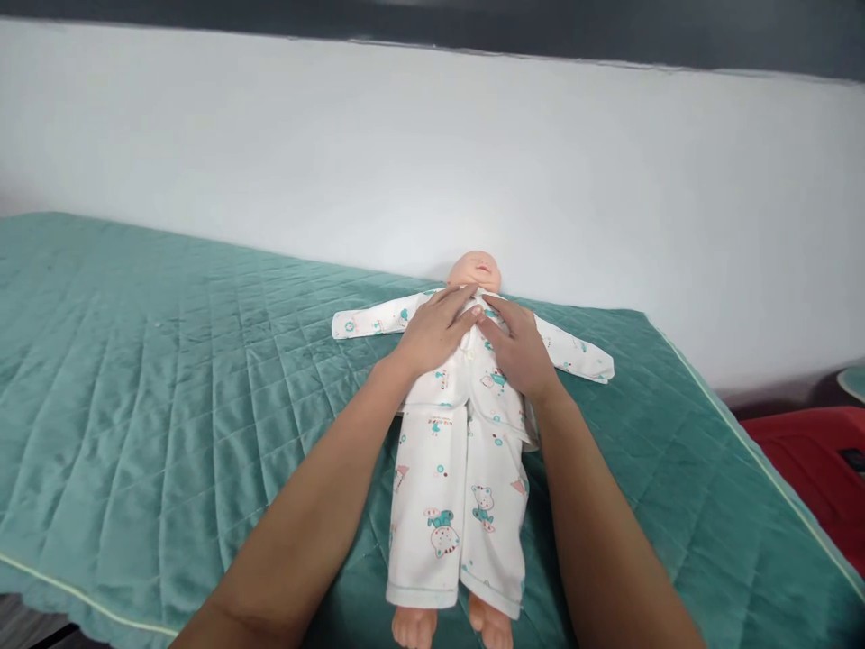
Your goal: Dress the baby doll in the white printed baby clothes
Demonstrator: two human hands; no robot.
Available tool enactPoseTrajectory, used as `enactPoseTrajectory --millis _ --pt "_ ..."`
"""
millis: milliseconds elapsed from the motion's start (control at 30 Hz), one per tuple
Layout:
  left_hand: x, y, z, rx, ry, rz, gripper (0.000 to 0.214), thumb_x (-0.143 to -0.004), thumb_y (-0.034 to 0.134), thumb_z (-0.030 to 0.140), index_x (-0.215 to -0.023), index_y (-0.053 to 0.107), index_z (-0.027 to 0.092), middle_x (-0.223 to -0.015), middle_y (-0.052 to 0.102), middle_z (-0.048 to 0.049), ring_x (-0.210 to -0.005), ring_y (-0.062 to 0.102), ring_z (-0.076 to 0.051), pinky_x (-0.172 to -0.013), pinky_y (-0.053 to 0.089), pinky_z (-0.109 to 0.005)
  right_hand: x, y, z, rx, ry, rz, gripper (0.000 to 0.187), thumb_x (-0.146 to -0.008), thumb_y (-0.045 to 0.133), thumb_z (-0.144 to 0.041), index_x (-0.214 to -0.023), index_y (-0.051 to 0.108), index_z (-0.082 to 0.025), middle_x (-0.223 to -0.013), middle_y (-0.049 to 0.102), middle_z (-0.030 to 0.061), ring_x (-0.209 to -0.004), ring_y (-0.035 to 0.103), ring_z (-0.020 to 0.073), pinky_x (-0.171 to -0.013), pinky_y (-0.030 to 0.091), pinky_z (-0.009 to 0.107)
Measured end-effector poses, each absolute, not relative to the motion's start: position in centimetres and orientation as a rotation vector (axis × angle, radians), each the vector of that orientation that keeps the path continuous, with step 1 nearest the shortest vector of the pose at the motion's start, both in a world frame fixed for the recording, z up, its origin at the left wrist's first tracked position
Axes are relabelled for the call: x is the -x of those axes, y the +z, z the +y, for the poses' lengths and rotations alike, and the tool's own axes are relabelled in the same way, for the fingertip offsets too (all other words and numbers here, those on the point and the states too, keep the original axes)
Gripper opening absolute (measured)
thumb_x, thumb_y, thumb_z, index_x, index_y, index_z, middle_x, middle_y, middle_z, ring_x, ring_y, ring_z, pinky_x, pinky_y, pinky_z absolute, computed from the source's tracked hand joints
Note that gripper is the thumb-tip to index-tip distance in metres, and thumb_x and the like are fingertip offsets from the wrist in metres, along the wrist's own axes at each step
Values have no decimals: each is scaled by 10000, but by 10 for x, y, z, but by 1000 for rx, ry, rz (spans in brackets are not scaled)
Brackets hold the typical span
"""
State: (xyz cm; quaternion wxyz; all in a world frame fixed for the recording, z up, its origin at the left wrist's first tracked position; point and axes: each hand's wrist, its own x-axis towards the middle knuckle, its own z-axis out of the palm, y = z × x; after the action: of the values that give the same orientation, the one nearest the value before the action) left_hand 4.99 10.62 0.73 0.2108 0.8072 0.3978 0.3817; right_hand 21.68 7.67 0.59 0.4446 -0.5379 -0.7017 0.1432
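A baby doll point(474, 269) lies on its back, head toward the wall and bare feet toward me. It wears a white long-sleeved jacket point(492, 383) and white trousers point(432, 469), both printed with cartoon animals. The sleeves stretch out to either side. My left hand point(441, 326) rests on the jacket's chest, fingers extended toward the neck. On the other side of the chest lies my right hand point(517, 342), its fingers also stretched toward the collar. Both thumbs nearly meet at the front opening. A small button point(470, 354) shows just below them. Cloth under the fingers is hidden.
The doll lies on a green quilted bed cover point(203, 388) with a pale piped edge. A white wall point(405, 153) with a dark band above rises behind the bed. Beyond the right edge stands a red plastic object point(804, 451), perhaps a chair.
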Motion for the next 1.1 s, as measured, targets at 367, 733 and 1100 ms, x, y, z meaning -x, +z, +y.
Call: enactPoseTrajectory --millis 367,733,1100 --pt "-50 8 103 -2271 1055 1092 480 -1010 388 458 -1430 512 260 -1518 501 -30 -1446 386 -211 -1214 276 -411 -229 -3 89 926 848 -1561 473 -887 641 -457 -1324 566 -292 -1450 555 64 -1377 482 231 -1153 396 458" --pt "-11 -32 95 -2228 1222 1305 513 -1033 288 435 -1413 534 194 -1522 497 -55 -1458 379 -187 -1240 262 -396 -252 -32 78 1270 487 -1673 615 -968 390 -629 -1460 478 -272 -1557 436 53 -1454 373 249 -1234 253 474" --pt "132 -56 59 -2282 334 2027 614 -1017 232 484 -1567 300 220 -1626 312 -26 -1528 226 -261 -1243 146 -513 -369 -51 -3 2267 -43 -1838 711 -1001 252 -545 -1571 260 -121 -1626 283 147 -1513 246 293 -1214 205 555"
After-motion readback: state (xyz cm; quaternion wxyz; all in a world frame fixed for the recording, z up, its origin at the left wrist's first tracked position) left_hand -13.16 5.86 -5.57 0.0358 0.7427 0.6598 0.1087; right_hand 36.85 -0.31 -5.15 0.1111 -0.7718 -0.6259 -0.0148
